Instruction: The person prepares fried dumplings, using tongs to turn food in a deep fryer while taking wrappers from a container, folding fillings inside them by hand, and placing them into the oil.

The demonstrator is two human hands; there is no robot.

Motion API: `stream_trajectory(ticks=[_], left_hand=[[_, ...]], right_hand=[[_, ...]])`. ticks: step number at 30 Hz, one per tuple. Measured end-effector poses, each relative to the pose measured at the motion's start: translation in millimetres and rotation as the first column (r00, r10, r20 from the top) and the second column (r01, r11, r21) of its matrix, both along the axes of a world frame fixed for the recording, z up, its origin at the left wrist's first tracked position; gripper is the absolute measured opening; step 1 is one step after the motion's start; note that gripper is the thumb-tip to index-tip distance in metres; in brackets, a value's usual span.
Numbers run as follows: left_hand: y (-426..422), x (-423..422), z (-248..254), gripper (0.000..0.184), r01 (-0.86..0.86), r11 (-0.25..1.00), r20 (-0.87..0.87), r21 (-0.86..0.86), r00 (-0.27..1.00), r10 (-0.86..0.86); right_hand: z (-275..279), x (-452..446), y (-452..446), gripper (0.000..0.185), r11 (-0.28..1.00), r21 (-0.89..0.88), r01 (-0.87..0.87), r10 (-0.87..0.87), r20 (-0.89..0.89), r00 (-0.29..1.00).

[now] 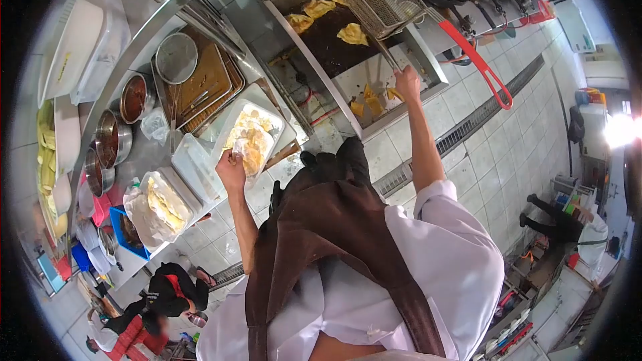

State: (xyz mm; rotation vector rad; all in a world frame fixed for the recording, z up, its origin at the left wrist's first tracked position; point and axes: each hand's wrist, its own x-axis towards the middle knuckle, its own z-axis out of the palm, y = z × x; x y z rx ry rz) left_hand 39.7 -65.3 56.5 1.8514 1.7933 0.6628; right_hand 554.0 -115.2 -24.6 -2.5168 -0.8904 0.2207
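My left hand (231, 170) is closed at the near left rim of a white tray (273, 154) lined with paper, its fingers curled over the edge beside pieces of golden fried food (254, 146). My right hand (406, 83) grips a thin metal utensil handle (386, 52); its far end is hidden by a wire frying basket (371, 3). Below that hand is the fryer (354, 120), with dark oil (328, 43) at its far end. Puffed fried pieces (352, 34) float in the oil, and smaller golden pieces (372, 100) lie on the pale metal part nearer me.
The basket's long red handle (476, 60) juts out over the tiled floor. Metal bowls (134, 97) of sauce, brown trays (200, 73) and another food container (160, 204) stand on the left counter. A floor drain (491, 110) runs right. Other people (170, 291) work at lower left and right.
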Motion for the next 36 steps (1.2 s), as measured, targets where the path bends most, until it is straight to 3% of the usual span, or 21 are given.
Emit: stream_trajectory(ticks=[5,7,9,10,12,13,16,18,19,21,27,30,36], left_hand=[[5.0,-2.8,-4.9,0.016,0.043,0.997,0.021,0.068,0.999,-0.044],[4.9,-2.3,-2.2,0.017,0.032,0.999,0.019,0.019,0.999,-0.033],[5.8,-3.3,-1.4,0.017,0.023,0.999,0.017,-0.025,1.000,-0.023],[5.9,-4.2,-3.3,0.017,0.027,0.999,0.018,-0.025,0.999,-0.027],[6.1,-4.5,-4.5,0.017,0.030,0.999,0.023,-0.024,0.999,-0.029],[5.1,-4.5,-4.5,0.018,0.022,0.999,0.037,-0.029,0.999,-0.021],[4.0,-6.2,-5.5,0.018,0.014,0.999,0.044,-0.048,0.999,-0.012],[4.1,-7.0,-6.8,0.018,0.020,0.998,0.038,-0.063,0.999,-0.018],[3.9,-7.5,-7.4,0.018,0.022,0.998,0.033,-0.055,0.999,-0.020],[2.6,-6.9,-6.3,0.018,0.024,0.999,0.028,-0.049,0.999,-0.023],[3.5,-4.6,-9.5,0.017,0.038,0.998,0.080,-0.053,0.996,-0.034],[3.5,-5.2,-10.6,0.017,0.038,0.998,0.089,-0.041,0.995,-0.034],[3.5,-6.5,-11.9,0.017,0.028,0.999,0.080,-0.029,0.996,-0.025]], right_hand=[[-17.6,46.9,15.5,0.037,0.987,0.037,-0.158,0.161,-0.097,0.982],[-32.9,62.7,17.0,0.037,0.982,0.034,-0.188,0.191,-0.122,0.974],[-52.2,75.5,18.5,0.033,0.977,0.068,-0.201,0.212,-0.287,0.934],[-43.6,72.4,17.9,0.033,0.977,0.070,-0.202,0.214,-0.286,0.934],[-17.0,61.2,12.3,0.025,0.996,0.068,-0.056,0.085,-0.579,0.811],[-15.9,60.4,10.8,0.025,0.996,0.069,-0.060,0.089,-0.577,0.812],[-14.7,55.9,5.4,0.024,0.992,0.121,-0.032,0.094,-0.551,0.829],[-15.4,51.4,1.2,0.021,0.929,0.297,-0.222,0.234,-0.004,0.972],[-7.8,44.1,-0.4,0.021,0.929,0.295,-0.223,0.234,-0.003,0.972],[17.3,16.2,0.3,0.028,0.962,0.042,-0.271,0.259,0.178,0.949],[33.7,-54.3,0.3,0.031,0.894,-0.183,-0.410,0.441,0.183,0.879],[26.1,-63.3,-2.9,0.028,0.896,-0.188,-0.401,0.423,0.092,0.902],[30.4,-65.1,5.2,0.027,0.935,-0.086,-0.345,0.355,0.167,0.920]])
